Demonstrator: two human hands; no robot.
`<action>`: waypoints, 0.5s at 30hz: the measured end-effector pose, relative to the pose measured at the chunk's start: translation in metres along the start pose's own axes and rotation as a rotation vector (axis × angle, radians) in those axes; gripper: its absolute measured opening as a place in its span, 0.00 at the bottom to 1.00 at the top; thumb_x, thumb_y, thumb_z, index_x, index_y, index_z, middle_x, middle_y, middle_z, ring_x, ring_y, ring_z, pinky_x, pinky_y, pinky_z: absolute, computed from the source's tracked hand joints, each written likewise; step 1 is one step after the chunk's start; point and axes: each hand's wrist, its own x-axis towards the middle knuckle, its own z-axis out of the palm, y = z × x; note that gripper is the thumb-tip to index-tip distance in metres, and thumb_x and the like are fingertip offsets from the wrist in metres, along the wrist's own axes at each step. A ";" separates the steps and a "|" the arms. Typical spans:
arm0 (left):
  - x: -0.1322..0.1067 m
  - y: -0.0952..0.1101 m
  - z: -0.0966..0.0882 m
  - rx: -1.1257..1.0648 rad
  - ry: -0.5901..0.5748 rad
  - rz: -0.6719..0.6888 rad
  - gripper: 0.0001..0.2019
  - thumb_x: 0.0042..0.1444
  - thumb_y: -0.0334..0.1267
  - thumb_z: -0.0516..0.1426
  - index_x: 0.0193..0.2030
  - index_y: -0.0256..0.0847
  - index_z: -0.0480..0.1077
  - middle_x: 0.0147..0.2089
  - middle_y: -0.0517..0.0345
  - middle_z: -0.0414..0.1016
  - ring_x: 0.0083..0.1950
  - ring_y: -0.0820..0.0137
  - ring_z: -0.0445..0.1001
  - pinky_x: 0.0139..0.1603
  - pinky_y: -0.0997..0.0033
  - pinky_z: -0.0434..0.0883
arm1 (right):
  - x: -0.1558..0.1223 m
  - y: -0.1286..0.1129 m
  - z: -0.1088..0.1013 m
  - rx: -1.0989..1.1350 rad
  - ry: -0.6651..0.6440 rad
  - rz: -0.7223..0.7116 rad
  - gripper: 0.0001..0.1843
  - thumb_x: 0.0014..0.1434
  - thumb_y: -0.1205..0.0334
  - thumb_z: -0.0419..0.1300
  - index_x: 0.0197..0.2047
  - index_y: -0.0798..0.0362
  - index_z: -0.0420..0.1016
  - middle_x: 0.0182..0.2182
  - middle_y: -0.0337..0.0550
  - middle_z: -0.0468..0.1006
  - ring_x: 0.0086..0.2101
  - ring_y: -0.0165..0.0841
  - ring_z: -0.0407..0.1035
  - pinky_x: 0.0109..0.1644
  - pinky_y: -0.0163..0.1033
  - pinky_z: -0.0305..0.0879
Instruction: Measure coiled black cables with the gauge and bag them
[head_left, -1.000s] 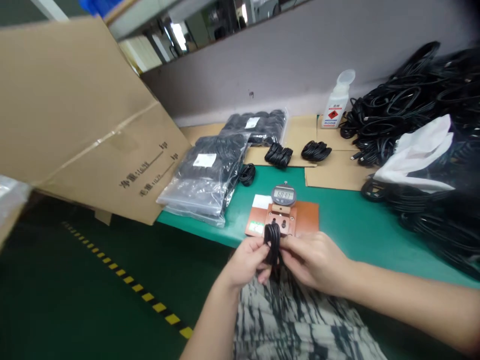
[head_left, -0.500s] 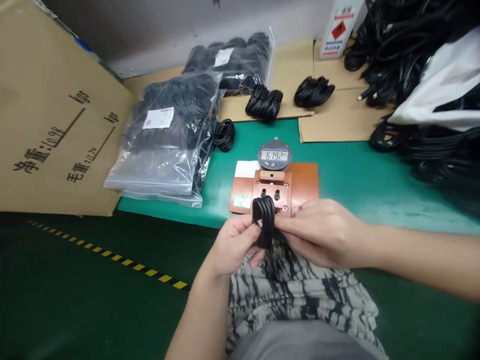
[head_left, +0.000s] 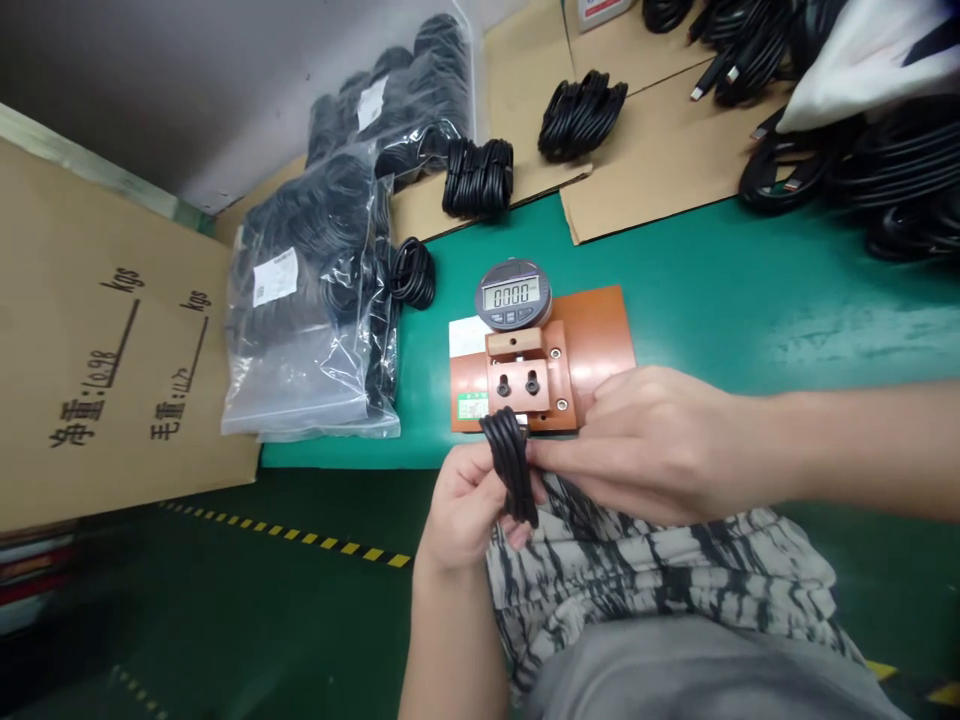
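Note:
A small bundle of black rubber rings (head_left: 510, 460) is pinched between both my hands at the near edge of the green table (head_left: 712, 310). My left hand (head_left: 465, 500) is closed round the bundle from below. My right hand (head_left: 660, 440) closes its fingers on it from the right. Just beyond the bundle sits an orange fixture (head_left: 540, 365) with two pegs and a round digital gauge (head_left: 513, 295) reading 0.000.
Clear bags of black rings (head_left: 315, 270) lie at the left, beside a tilted cardboard box (head_left: 97, 340). Loose ring bundles (head_left: 480, 175) rest on cardboard sheets (head_left: 652, 150) farther back. Black cables (head_left: 862, 170) and a white cloth (head_left: 862, 60) fill the right. Dark floor with yellow-black tape (head_left: 300, 535) lies below.
The view has tilted downward and nearer to the table. The gauge reading fell from about 6.8 to 0.000. Both hands kept hold of the ring bundle.

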 end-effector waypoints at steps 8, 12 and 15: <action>0.000 0.000 0.000 -0.024 -0.050 0.010 0.17 0.63 0.43 0.56 0.29 0.33 0.76 0.14 0.65 0.59 0.11 0.79 0.62 0.12 0.84 0.59 | -0.001 0.000 0.000 -0.009 0.031 0.002 0.11 0.69 0.68 0.47 0.49 0.57 0.68 0.27 0.39 0.78 0.25 0.31 0.70 0.29 0.39 0.60; 0.002 0.001 0.001 -0.019 -0.054 -0.005 0.18 0.63 0.44 0.55 0.28 0.33 0.75 0.13 0.66 0.57 0.11 0.79 0.62 0.12 0.84 0.58 | 0.000 0.000 0.000 -0.007 0.040 -0.005 0.10 0.68 0.69 0.47 0.48 0.57 0.68 0.27 0.40 0.79 0.24 0.31 0.71 0.29 0.39 0.61; 0.002 0.002 0.001 -0.019 -0.048 -0.019 0.19 0.63 0.45 0.55 0.28 0.32 0.75 0.12 0.66 0.56 0.11 0.79 0.62 0.11 0.84 0.58 | 0.001 0.000 0.000 -0.001 0.055 -0.005 0.10 0.68 0.69 0.47 0.46 0.57 0.69 0.27 0.40 0.79 0.24 0.31 0.71 0.29 0.39 0.61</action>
